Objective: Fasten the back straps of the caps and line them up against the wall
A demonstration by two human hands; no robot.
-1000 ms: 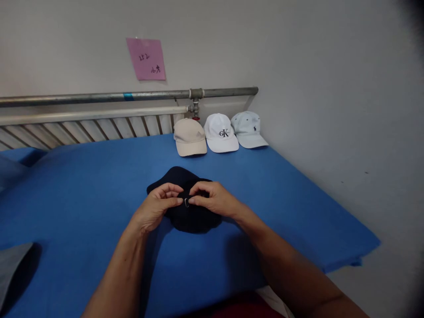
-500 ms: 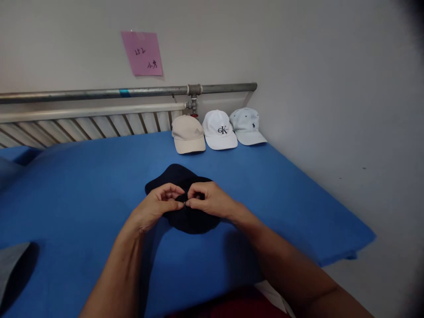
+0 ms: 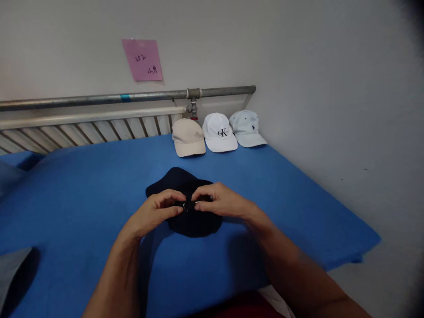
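A dark cap lies on the blue cloth in front of me, its brim pointing away to the far left. My left hand pinches the cap's back strap beside a small metal buckle. From the other side, the thumb and fingers of my right hand close on the strap, where a thin whitish bit shows at the fingertips. The hands partly hide the middle of the cap.
At the back stand a beige cap, a white cap and a pale blue cap in a row. Behind them run a metal pipe and a radiator. A grey-blue cloth item lies at the left edge.
My right hand has moved slightly right, away from the buckle, and the gap between the two hands is wider. More of the strap and buckle shows. The camera has tilted up a little.
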